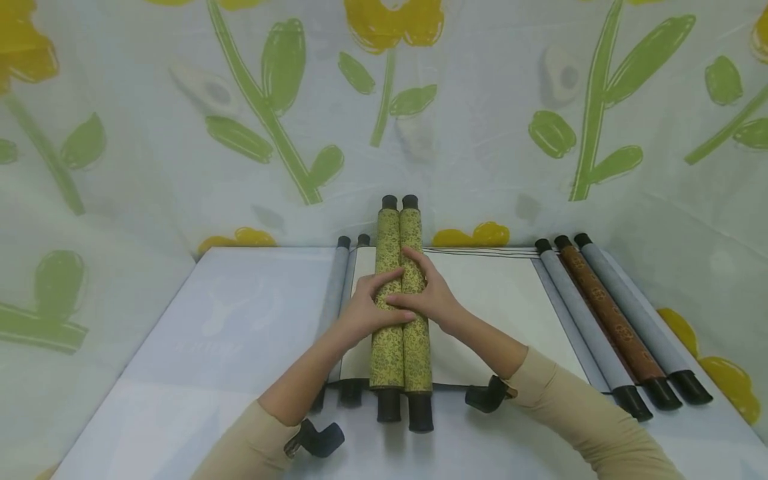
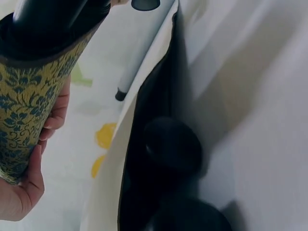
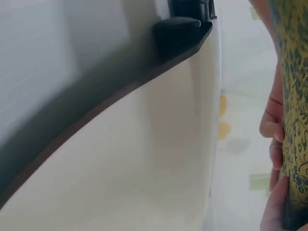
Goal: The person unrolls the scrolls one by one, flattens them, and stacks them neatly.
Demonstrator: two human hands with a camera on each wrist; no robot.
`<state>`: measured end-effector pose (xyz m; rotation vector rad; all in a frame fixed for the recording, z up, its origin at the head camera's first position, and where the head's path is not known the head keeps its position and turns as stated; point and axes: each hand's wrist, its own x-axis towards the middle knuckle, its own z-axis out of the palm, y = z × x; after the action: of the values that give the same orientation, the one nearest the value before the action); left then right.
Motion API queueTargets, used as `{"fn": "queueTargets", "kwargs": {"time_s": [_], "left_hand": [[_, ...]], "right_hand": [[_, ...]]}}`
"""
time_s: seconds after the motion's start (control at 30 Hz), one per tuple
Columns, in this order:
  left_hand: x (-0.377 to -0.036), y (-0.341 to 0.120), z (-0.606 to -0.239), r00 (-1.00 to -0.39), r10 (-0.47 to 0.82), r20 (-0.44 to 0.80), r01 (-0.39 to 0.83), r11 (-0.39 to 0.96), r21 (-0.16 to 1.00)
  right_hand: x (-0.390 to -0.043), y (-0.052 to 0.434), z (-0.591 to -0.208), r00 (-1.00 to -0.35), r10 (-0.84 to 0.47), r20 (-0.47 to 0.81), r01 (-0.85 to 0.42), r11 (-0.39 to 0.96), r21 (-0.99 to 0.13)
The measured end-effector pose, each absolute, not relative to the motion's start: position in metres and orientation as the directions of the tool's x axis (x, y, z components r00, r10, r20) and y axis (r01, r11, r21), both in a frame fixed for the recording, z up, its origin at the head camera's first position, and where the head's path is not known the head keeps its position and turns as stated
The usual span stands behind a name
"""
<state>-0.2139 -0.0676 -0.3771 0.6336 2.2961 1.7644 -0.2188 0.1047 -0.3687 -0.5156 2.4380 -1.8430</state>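
Two yellow scrolls with a dark floral pattern and black end knobs, the left one (image 1: pixel 386 357) and the right one (image 1: pixel 417 360), stand side by side in the middle of the head view. My left hand (image 1: pixel 366 308) grips them from the left, its thumb across the front. From the other side my right hand (image 1: pixel 441 300) holds them, index finger higher up and thumb reaching over the left scroll. Beneath lies an unrolled scroll with a cream sheet (image 1: pixel 498 300), overlapped by the pair. In the right wrist view, curled fingers (image 3: pixel 273 122) press against the patterned surface (image 3: pixel 296 96).
On the table's right side lie a grey scroll (image 1: pixel 591 327), a brown patterned scroll (image 1: pixel 606 303) and another grey scroll (image 1: pixel 639 317), all with black ends. A grey roller (image 1: pixel 336 287) lies left of the cream sheet. Flower-printed cloth (image 1: pixel 474 147) hangs behind the white table (image 1: pixel 240 313).
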Motion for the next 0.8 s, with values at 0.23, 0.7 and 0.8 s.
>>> {"fn": "queueTargets", "kwargs": {"time_s": [0.23, 0.7, 0.8], "left_hand": [[-0.218, -0.053, -0.378, -0.864, 0.485, 0.133, 0.265, 0.213, 0.941], [-0.215, -0.044, -0.374, -0.876, 0.476, 0.073, 0.209, 0.240, 0.948], [-0.214, -0.045, -0.373, -0.881, 0.471, 0.046, 0.187, 0.257, 0.948]], "right_hand": [[-0.219, 0.120, -0.367, -0.947, -0.285, 0.148, -0.238, 0.313, -0.919], [-0.216, 0.139, -0.356, -0.942, -0.322, 0.090, -0.192, 0.302, -0.934], [-0.216, 0.141, -0.354, -0.940, -0.336, 0.068, -0.167, 0.275, -0.947]]}}
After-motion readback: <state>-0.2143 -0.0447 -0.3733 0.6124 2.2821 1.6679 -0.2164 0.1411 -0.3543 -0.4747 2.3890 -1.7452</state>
